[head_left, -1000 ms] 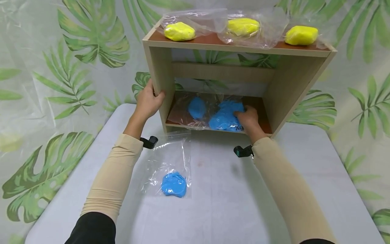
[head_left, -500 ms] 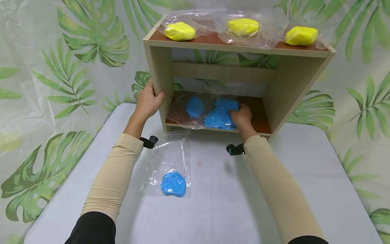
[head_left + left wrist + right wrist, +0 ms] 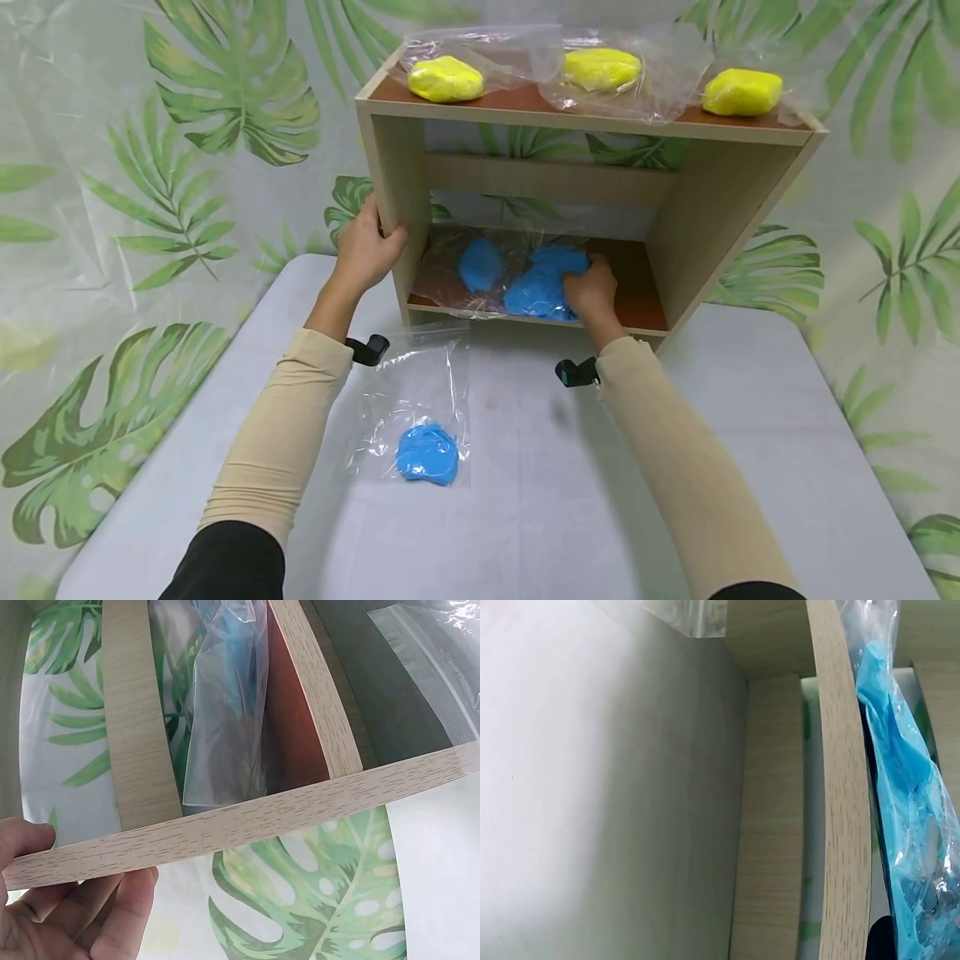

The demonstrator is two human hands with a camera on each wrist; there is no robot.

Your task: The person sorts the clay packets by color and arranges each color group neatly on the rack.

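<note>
In the head view my left hand [image 3: 367,246] grips the upright side panel [image 3: 397,200] of a small wooden shelf unit. In the left wrist view its thumb [image 3: 26,836] lies on one face of the panel, the other fingers on the opposite face. My right hand [image 3: 592,292] is inside the unit, holding the right edge of a clear bag of blue clay [image 3: 540,283] on the lower board. Some of its fingers are hidden behind the bag. Left of that lies another bag with a blue lump [image 3: 480,265]; the two bags touch or overlap.
Several things surround the work: bagged yellow lumps, left [image 3: 446,79], middle [image 3: 602,69] and right [image 3: 742,92], on the top board. Another clear bag with a blue lump [image 3: 427,454] lies on the white table [image 3: 555,500] before the unit. A leaf-patterned sheet hangs behind.
My right hand has moved slightly left along the lower board, and the blue bag has shifted left with it, mostly in the first half second. My left hand stays on the panel.
</note>
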